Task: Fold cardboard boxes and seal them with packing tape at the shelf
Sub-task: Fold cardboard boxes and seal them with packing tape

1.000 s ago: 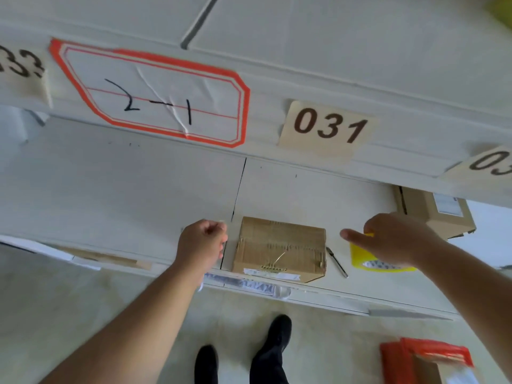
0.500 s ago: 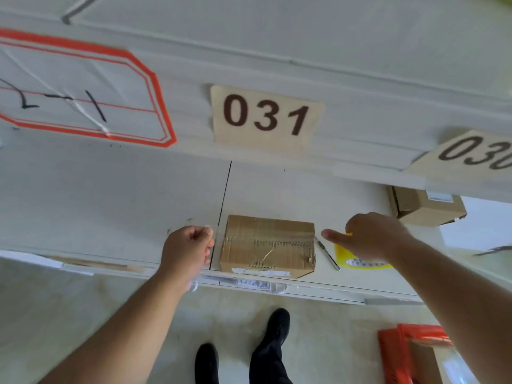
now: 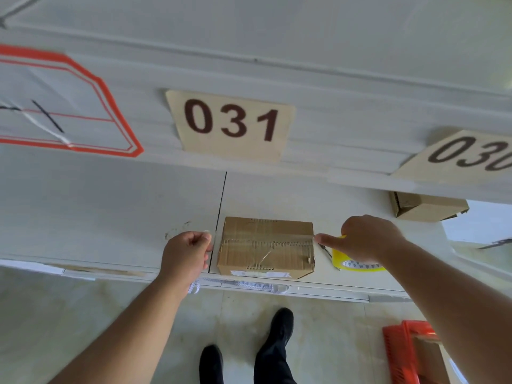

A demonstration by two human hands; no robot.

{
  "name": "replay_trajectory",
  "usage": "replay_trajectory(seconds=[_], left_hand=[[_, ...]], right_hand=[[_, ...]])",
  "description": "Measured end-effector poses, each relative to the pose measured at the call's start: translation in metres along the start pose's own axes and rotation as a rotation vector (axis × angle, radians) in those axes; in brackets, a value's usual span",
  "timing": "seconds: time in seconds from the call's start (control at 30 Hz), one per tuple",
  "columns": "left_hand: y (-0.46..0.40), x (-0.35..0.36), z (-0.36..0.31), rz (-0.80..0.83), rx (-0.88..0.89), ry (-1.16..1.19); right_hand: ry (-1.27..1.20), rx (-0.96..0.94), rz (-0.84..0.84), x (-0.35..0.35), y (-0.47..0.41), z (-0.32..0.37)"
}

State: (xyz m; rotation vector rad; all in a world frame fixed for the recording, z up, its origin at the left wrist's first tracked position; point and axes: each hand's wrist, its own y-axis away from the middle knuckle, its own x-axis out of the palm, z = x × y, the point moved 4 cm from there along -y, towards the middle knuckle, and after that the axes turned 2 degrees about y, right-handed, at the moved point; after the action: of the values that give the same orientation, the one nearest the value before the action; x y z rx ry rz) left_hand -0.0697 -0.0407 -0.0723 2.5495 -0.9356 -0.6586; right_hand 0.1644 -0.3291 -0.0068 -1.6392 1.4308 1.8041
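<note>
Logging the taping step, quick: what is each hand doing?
Left hand: pinching the tape end.
Right hand: gripping the yellow tape roll.

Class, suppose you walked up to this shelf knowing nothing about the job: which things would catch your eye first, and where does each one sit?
The big 031 label on the edge of the upper shelf stands out first, with an orange-bordered sign to its left. Below it, a small cardboard box sits near the front of the shelf, between the left hand and the right hand, which holds a yellow tape roll. An orange crate lies on the floor at lower right.
</note>
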Motion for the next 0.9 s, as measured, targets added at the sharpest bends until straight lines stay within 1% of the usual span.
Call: replay_trajectory(seconds=[0.17, 0.37, 0.5, 0.53, 0.57, 0.6, 0.63, 0.7, 0.73, 0.77, 0.8, 0.83, 0.87, 0.9], left_hand=[[-0.004, 0.005, 0.003, 0.006, -0.026, 0.007], [-0.001, 0.020, 0.010, 0.067, -0.142, 0.047], [-0.005, 0.029, 0.014, 0.052, -0.156, -0.010], [-0.008, 0.028, 0.017, 0.037, -0.143, -0.081], [-0.010, 0.026, 0.018, 0.016, -0.089, -0.195], [-0.010, 0.021, 0.018, -0.031, 0.002, -0.306], [-0.005, 0.017, 0.012, -0.105, 0.137, -0.369], [0.017, 0.016, -0.011, -0.237, 0.515, -0.386], [0.030, 0.025, -0.026, -0.195, 0.700, -0.404], [0.041, 0.044, -0.038, -0.035, 0.812, -0.483], [0.047, 0.066, -0.044, 0.180, 0.851, -0.637], [0.049, 0.086, -0.044, 0.354, 0.858, -0.850], [0.046, 0.099, -0.041, 0.463, 0.855, -1.050], [0.044, 0.108, -0.039, 0.518, 0.856, -1.188]], right_hand=[[0.005, 0.020, 0.018, 0.010, -0.004, 0.002], [-0.013, 0.043, 0.048, 0.024, -0.008, 0.004], [-0.012, 0.042, 0.060, 0.027, -0.009, 0.003], [-0.013, 0.040, 0.059, 0.026, -0.009, 0.003], [-0.016, 0.039, 0.057, 0.026, -0.009, 0.003], [-0.019, 0.037, 0.057, 0.026, -0.009, 0.003], [-0.022, 0.035, 0.058, 0.026, -0.009, 0.003], [-0.022, 0.035, 0.064, 0.026, -0.010, 0.004], [-0.020, 0.032, 0.065, 0.026, -0.011, 0.004], [-0.022, 0.030, 0.066, 0.026, -0.012, 0.005], [-0.025, 0.030, 0.069, 0.026, -0.012, 0.004], [-0.030, 0.031, 0.076, 0.027, -0.012, 0.004], [-0.034, 0.033, 0.082, 0.028, -0.012, 0.004], [-0.043, 0.037, 0.082, 0.030, -0.012, 0.003]])
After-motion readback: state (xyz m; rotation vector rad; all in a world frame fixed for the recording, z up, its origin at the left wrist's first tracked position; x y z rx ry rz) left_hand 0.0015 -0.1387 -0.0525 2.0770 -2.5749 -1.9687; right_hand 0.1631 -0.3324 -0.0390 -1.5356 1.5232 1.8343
